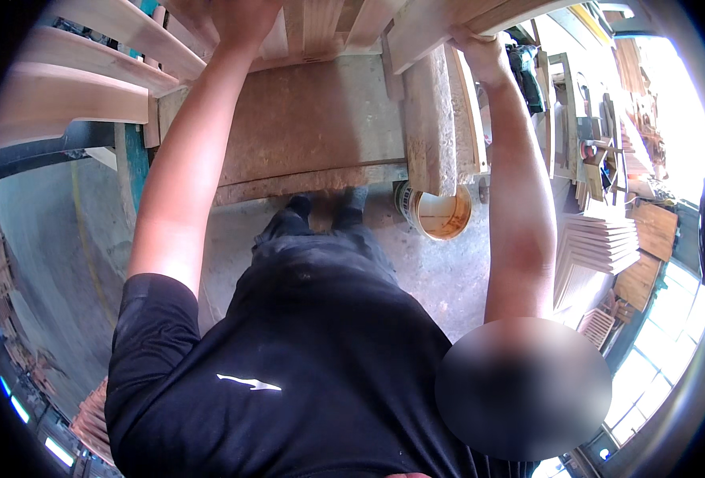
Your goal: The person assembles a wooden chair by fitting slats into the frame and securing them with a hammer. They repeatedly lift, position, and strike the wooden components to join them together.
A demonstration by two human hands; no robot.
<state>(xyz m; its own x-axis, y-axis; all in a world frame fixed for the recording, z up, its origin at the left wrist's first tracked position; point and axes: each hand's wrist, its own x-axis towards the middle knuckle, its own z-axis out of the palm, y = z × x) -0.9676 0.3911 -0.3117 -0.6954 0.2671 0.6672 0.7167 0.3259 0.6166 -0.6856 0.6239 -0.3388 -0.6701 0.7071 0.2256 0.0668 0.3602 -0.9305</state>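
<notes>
My right hand (pixel 484 56) grips the edge of a pale wooden board (pixel 424 40), its fingers bent over the wood. The board belongs to, or rests against, a slatted wooden frame (pixel 318 28) at the far edge of the view. My left hand (pixel 245 14) reaches to the same frame, left of the middle. Its fingers run out of the picture, so their grip is hidden. Below the frame lies a worn brown bench top (pixel 305 119). More curved wooden slats (pixel 101 88) stand to the left.
A thick rough plank (pixel 430 127) juts toward me at the bench's right side. Under its end is an open bucket (pixel 444 213) with a stained inside. Stacked wooden panels (pixel 595 247) stand farther right. A teal post (pixel 132 163) supports the left side.
</notes>
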